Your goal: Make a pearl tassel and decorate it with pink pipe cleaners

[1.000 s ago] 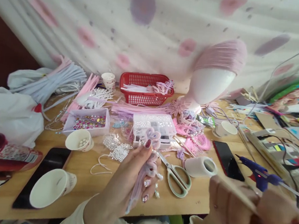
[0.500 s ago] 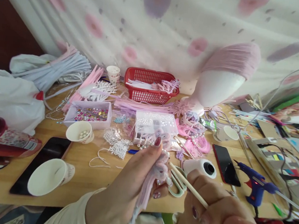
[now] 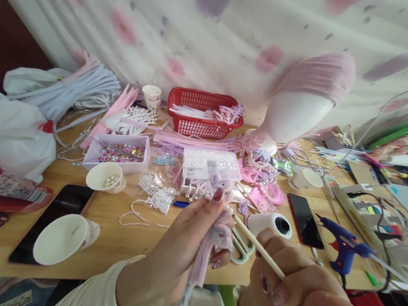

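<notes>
My left hand (image 3: pixel 178 243) is closed around a bundle of pale lilac and pink chenille stems (image 3: pixel 201 262). Loops and small white pearl drops show at the top of the bundle, while its straight tails hang below my palm. In my right hand (image 3: pixel 293 280) a thin pale wooden stick (image 3: pixel 258 247) is gripped in curled fingers. Its dark tip points at the looped part, and I cannot tell whether it touches. Behind my hands lie green-handled scissors (image 3: pixel 242 251) and a white thread spool (image 3: pixel 267 224), both partly covered.
A blue glue gun (image 3: pixel 346 246) with a small red light lies right, near a phone (image 3: pixel 305 221). Paper cups (image 3: pixel 62 240), another phone (image 3: pixel 49 225) and a bead box (image 3: pixel 117 164) stand left. Farther back are a red basket (image 3: pixel 202 126) and a white mannequin head (image 3: pixel 293 113).
The whole view has shifted slightly, so the table things sit a little farther left and up. Both hands keep their grips, with the bundle turned very slightly.
</notes>
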The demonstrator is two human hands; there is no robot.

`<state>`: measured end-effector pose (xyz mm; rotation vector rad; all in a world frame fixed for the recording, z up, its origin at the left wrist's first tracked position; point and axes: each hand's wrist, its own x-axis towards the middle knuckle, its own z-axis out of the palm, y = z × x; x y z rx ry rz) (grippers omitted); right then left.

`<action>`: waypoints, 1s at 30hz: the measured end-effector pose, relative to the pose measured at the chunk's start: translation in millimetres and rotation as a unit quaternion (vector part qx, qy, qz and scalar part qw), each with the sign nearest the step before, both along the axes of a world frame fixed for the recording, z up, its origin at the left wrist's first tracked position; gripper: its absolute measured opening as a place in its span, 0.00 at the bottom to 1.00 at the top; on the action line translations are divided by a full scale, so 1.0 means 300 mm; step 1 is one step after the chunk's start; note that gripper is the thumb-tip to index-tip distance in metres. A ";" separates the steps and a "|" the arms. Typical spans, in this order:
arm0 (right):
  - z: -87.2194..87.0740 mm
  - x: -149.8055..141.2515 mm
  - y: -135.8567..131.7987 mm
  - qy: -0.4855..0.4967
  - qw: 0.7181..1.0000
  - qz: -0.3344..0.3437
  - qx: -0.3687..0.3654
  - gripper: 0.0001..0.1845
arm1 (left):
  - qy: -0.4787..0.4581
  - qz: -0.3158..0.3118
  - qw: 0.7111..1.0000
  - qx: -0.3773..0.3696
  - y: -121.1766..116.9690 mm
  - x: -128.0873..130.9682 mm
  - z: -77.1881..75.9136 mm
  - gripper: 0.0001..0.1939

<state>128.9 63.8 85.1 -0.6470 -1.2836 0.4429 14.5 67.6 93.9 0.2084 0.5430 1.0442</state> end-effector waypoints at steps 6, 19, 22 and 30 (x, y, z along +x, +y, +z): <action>-0.014 -0.001 -0.021 0.018 1.000 -0.024 -0.004 0.32 | 0.073 0.060 0.995 0.034 -0.006 0.005 -0.003 0.29; -0.031 0.019 -0.032 0.073 0.994 -0.045 -0.064 0.04 | 0.164 0.083 0.981 0.057 -0.010 -0.015 0.003 0.27; -0.026 0.021 -0.037 0.092 0.990 -0.034 -0.097 0.04 | 0.169 0.087 0.980 0.061 -0.013 -0.011 -0.001 0.27; -0.012 0.031 -0.038 0.127 0.982 -0.006 -0.139 0.04 | 0.209 0.115 0.970 0.045 -0.035 -0.003 -0.003 0.27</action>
